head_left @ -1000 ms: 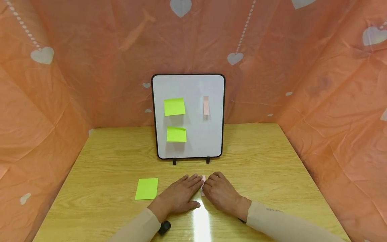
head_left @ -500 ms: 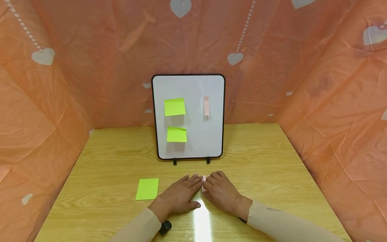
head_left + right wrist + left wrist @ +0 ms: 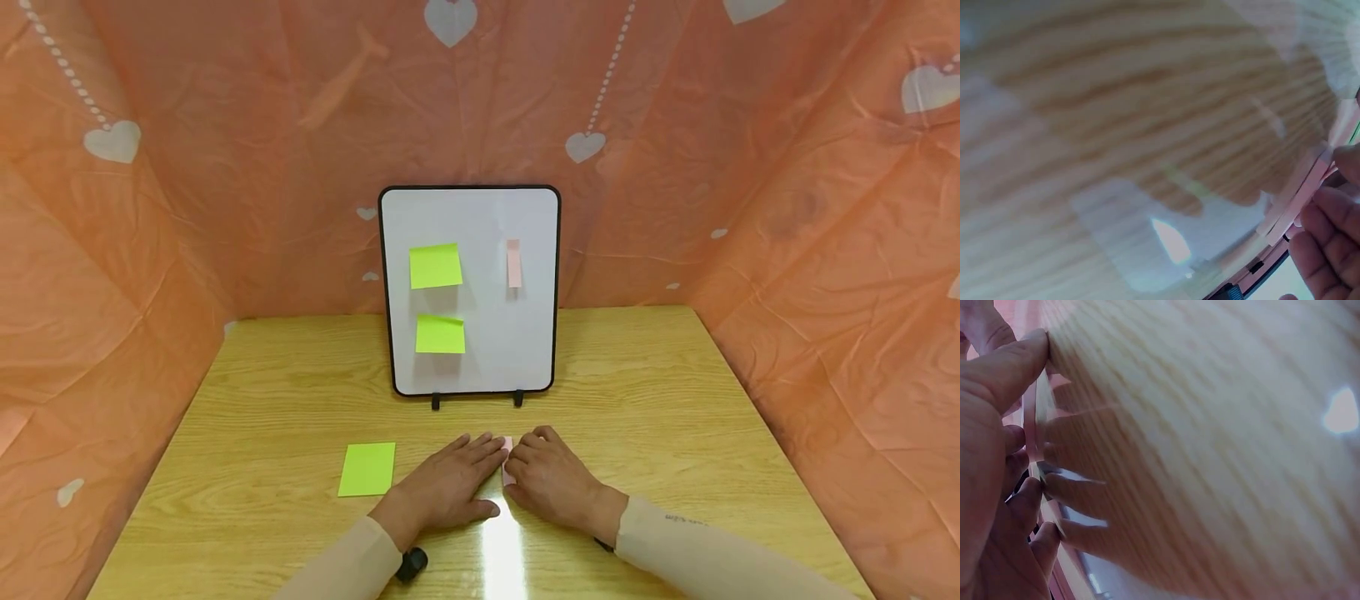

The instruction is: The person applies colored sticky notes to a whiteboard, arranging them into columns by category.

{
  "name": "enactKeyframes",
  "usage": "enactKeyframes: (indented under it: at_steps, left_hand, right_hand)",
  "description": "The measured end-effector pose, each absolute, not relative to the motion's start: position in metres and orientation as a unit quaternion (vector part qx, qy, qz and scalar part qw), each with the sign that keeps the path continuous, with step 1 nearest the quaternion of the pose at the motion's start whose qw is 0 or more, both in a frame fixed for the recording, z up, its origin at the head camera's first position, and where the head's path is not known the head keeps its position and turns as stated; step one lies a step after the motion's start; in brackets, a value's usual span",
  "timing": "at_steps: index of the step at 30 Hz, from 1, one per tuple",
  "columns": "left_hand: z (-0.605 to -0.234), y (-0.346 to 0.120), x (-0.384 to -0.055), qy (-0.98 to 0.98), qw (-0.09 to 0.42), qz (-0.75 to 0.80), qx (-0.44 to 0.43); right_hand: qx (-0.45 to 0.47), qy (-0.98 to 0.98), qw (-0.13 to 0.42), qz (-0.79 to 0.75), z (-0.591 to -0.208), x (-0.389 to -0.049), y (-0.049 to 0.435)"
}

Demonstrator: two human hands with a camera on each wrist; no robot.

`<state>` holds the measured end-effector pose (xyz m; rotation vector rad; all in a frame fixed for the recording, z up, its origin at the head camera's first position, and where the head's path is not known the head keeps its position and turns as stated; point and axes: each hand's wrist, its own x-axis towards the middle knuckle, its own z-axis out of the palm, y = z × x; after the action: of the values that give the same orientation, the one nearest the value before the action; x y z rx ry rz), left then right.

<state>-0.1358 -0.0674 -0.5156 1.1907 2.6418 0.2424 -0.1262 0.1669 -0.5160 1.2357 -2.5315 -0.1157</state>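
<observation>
A narrow pad of pink sticky notes (image 3: 507, 477) lies on the wooden table between both hands, partly covered by them. My left hand (image 3: 447, 483) rests palm down with straight fingers, their tips at the pad's left edge. At the right side my right hand (image 3: 555, 477) has curled fingers, its thumb and fingertips at the pad's edge. The right wrist view has the pink pad (image 3: 1297, 195) edge-on beside the right fingers (image 3: 1322, 244). In the left wrist view, the left thumb (image 3: 1013, 369) touches the tabletop. Left of the hands lies a green sticky-note pad (image 3: 367, 469).
Behind the hands a whiteboard (image 3: 502, 358) stands upright on black feet. Two green sticky notes (image 3: 436, 267) are on its left half, and one pink sticky note (image 3: 513, 264) is at its right. An orange cloth with white hearts (image 3: 300, 167) surrounds the table (image 3: 637, 400).
The right fingers shift slightly at the pink pad's edge; its lower end, partly covered half a second ago, shows again. The left hand stays in place.
</observation>
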Motion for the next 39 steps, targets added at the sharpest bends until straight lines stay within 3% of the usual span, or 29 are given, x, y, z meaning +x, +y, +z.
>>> enactKeyframes:
  at_steps: [13, 24, 39]
  left_hand:
    - [-0.5158, -0.0678, -0.1334, 0.904, 0.119, 0.076, 0.405]
    - [-0.5185, -0.0688, -0.1328, 0.899, 0.083, 0.035, 0.428]
    - [-0.5197, -0.0694, -0.1356, 0.9, 0.099, 0.057, 0.421]
  right_hand:
    - [0.449, -0.877, 0.167, -0.043, -0.5161, -0.1253, 0.1666]
    - [0.442, -0.876, 0.187, -0.036, -0.5165, -0.1276, 0.167]
    - [0.446, -0.868, 0.217, -0.022, -0.5148, -0.1297, 0.1675]
